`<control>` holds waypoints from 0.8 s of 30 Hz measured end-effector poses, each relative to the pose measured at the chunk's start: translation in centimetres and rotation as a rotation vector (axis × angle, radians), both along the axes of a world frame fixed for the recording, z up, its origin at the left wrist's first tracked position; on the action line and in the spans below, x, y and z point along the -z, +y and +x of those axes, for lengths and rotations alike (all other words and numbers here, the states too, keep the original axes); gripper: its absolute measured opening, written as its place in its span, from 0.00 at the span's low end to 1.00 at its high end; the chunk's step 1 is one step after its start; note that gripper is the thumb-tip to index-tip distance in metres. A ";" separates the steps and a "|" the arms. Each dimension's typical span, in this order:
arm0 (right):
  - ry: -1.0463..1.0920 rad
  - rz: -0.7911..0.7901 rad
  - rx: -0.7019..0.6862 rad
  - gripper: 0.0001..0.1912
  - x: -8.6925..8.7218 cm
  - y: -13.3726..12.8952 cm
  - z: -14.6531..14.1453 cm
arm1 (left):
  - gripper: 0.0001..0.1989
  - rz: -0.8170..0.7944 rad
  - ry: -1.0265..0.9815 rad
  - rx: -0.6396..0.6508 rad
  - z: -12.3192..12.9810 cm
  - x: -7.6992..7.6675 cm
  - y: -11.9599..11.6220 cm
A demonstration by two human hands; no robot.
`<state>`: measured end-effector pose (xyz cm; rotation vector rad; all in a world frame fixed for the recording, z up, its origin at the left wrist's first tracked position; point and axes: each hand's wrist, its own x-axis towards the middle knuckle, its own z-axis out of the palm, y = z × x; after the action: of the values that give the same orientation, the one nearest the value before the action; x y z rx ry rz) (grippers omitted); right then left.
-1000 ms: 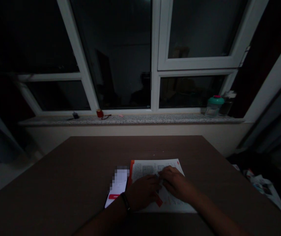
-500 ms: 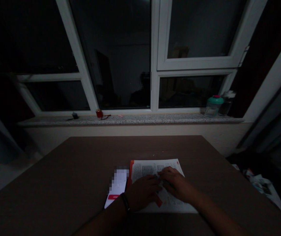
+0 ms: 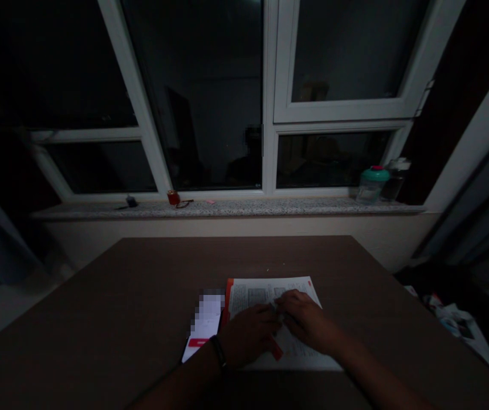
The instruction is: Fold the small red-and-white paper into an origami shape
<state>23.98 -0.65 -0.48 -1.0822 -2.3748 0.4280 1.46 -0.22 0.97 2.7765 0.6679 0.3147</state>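
Note:
A printed book with an orange-red edge along its left side lies open or folded back on the dark brown table. Over its middle, my left hand has its fingers bent and drawn together, and a dark band circles the wrist. Poking out from beneath that hand is a flat red piece, its kind unclear. My right hand rests on the page's right half, fingers curled inward. Its fingertips meet or nearly meet the left ones around something small and pale that I cannot make out in the dim light.
A phone with a lit screen lies left of the book. On the granite windowsill stand a small dark bottle, a red jar, and a teal-lidded bottle beside a clear one. Papers lie beyond the table's right edge.
Both hands stay in nearly the same place over the page. The red piece under my left hand has shifted very slightly.

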 end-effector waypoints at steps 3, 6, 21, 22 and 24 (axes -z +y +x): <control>-0.013 0.001 0.020 0.21 0.1 0.1 -0.1 | 0.14 -0.002 0.006 0.009 0.0 -0.1 -0.1; -0.018 -0.004 0.035 0.22 0.2 0.4 -0.2 | 0.13 -0.007 0.021 0.011 0.0 -0.5 -0.1; -0.009 -0.003 -0.096 0.13 -1.1 -0.6 0.5 | 0.16 -0.022 0.007 -0.008 -0.1 0.4 0.0; -0.009 -0.004 -0.103 0.14 -1.0 -0.6 0.5 | 0.16 -0.021 0.013 -0.006 -0.1 0.4 0.0; -0.002 -0.004 -0.109 0.15 -1.0 -0.5 0.7 | 0.16 -0.014 0.016 -0.007 -0.1 0.5 0.1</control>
<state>24.66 -1.13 0.51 -0.9583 -2.4440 0.4706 1.35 -0.17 0.51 2.7673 0.6818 0.2880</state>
